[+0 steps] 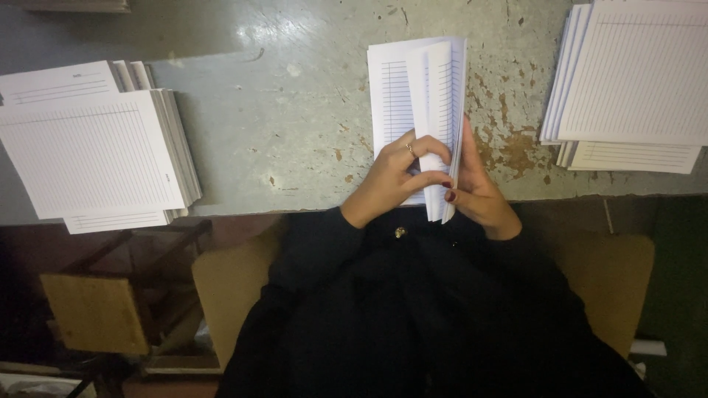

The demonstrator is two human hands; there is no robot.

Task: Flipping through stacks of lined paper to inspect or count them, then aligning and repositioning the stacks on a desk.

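A bundle of white lined sheets (413, 88) lies on the worn grey table (295, 110), folded down the middle so its right half stands up. My left hand (394, 177), with a ring on one finger, presses on the lower part of the bundle and pinches the folded edge. My right hand (478, 191) cups the outside of the raised half from the right. Both hands sit at the table's near edge, above my black sleeves.
A tall stack of lined sheets (96, 151) rests at the left of the table. Another stack of lined sheets (634, 81) lies at the far right. Below the table are a tan chair seat (228, 287) and a wooden stool (96, 313).
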